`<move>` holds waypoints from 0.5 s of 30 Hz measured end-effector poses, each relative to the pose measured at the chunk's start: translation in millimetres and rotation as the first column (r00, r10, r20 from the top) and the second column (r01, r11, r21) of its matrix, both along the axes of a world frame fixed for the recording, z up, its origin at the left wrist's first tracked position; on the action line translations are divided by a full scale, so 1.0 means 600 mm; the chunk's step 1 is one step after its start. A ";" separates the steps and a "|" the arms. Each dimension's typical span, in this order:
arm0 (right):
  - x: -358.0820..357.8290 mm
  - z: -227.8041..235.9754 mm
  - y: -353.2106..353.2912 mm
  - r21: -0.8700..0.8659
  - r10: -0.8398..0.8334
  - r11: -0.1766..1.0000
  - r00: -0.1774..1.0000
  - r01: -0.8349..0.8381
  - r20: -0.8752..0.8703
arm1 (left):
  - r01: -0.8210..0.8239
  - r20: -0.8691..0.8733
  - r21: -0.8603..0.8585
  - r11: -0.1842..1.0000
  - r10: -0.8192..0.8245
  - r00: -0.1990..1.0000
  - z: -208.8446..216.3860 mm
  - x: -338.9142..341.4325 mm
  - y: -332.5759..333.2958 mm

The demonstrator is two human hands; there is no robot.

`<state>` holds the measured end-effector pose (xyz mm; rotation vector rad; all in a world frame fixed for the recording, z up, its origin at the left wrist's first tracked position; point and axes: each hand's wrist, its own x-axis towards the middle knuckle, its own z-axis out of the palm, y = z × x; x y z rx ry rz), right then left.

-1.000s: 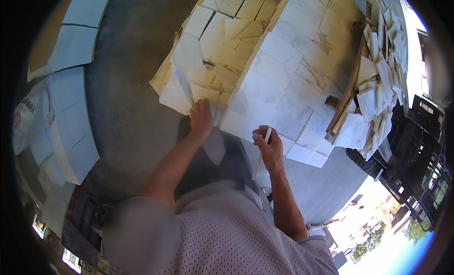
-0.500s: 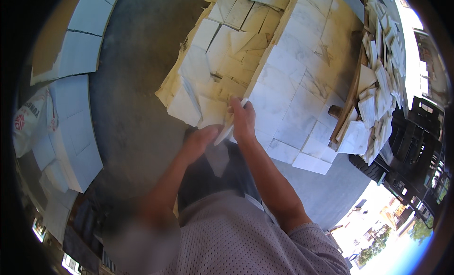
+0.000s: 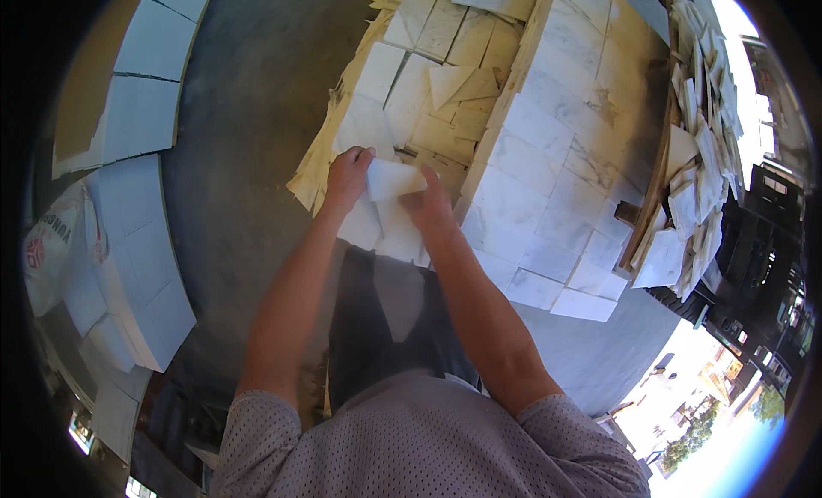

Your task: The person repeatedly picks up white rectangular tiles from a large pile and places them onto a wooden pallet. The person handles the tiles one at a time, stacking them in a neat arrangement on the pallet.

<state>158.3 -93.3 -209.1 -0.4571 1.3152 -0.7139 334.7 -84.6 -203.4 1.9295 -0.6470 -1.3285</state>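
Observation:
A small white stone tile [image 3: 393,179] is held between my two hands, its broad face turned up toward me. My left hand [image 3: 348,178] grips its left end, fingers closed round the edge. At the opposite end my right hand [image 3: 431,203] is closed on it too, thumb on top. Below and beyond the tile lies a stack of white and yellowish stone pieces [image 3: 408,85], several of them broken or tilted. Ragged yellowed pieces [image 3: 321,158] line the stack's left side. My fingertips under the tile are hidden.
Right of the stack stands a neat block of grey-veined marble tiles [image 3: 535,177]. Beyond it, broken slabs [image 3: 685,168] lean in a heap beside a dark machine [image 3: 758,275]. Stacked pale tiles [image 3: 141,228] and a white printed sack [image 3: 62,241] are at the left. Grey floor [image 3: 244,147] lies between.
The tile has turned from edge-on to face-up and moved up and slightly left. My left hand has risen onto its left end; my right hand still holds the other end.

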 end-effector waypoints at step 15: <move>0.073 -0.094 -0.031 -0.200 0.145 0.873 0.627 -0.445 -0.765 | 0.161 0.454 0.120 0.980 -0.198 0.869 -0.142 0.088 -0.024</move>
